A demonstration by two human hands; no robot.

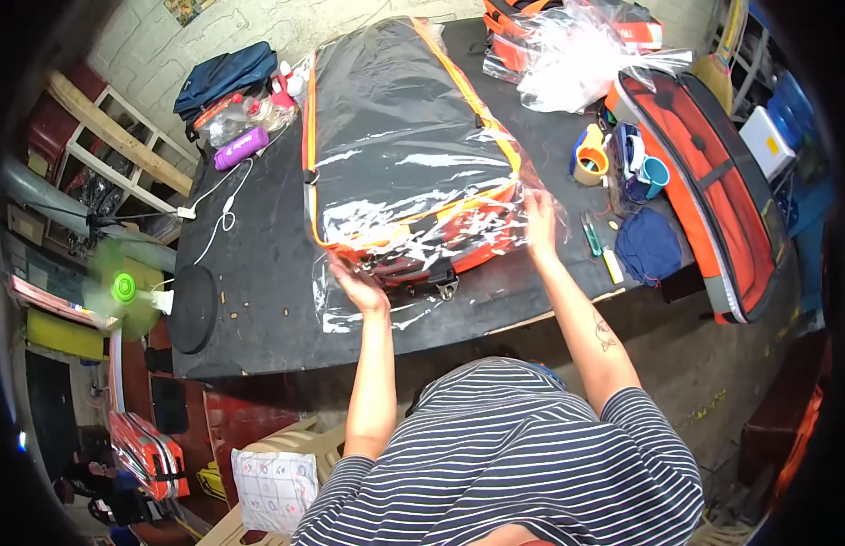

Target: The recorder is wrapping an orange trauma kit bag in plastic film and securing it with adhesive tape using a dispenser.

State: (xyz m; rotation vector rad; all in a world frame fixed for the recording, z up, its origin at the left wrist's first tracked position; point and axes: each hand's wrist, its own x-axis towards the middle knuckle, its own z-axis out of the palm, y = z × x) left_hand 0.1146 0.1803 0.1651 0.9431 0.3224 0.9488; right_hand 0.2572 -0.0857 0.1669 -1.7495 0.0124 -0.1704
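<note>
A large dark grey bag with orange edging [395,118] lies on the black table [268,318], inside a clear plastic cover [422,218]. The loose end of the plastic lies crumpled toward me, over the bag's red-orange near side. At the near left corner, my left hand [359,287] touches the plastic with its fingers stretched out. My right hand [541,223] rests along the near right corner, fingers extended and laid against the plastic. Some fingertips of both hands are partly hidden by glare and film.
An open orange and grey bag [713,182] stands at right, beside a dark blue cloth [650,246], a tape roll [590,166] and a blue cup [655,173]. Bunched clear plastic [568,64] lies back right. A purple bottle [242,148] and white cable [224,218] lie left.
</note>
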